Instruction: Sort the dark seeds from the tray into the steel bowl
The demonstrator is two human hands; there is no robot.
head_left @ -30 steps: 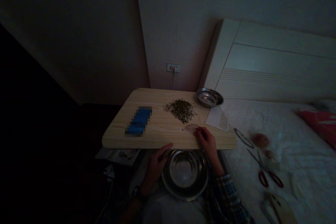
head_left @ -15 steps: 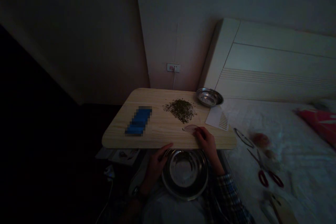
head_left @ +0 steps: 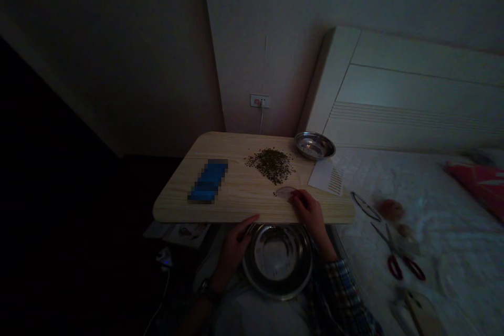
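Note:
A pile of small green-brown seeds or beans (head_left: 272, 164) lies spread on the small wooden table (head_left: 232, 210). My right hand (head_left: 309, 210) pinches a clear, half-round plastic piece (head_left: 284, 192), held low at the tabletop in front of the pile. A few loose grains are beside its left end. Below the table's front edge, a wide steel bowl (head_left: 275, 257) rests at my lap. My left hand (head_left: 235, 241) grips the left rim of this bowl, with a finger reaching up to the table edge. Its other fingers are partly hidden.
A second steel bowl (head_left: 315, 146) stands at the table's back right, near a white card with slots (head_left: 327, 177). A blurred-out blue object (head_left: 208, 181) lies at left. Scissors (head_left: 396, 254) and a phone (head_left: 423, 312) lie on the bed. A wall socket (head_left: 260, 101) is behind.
Almost nothing differs; my right hand has shifted very slightly with the plastic piece. A blue light now shows on the device low on the left.

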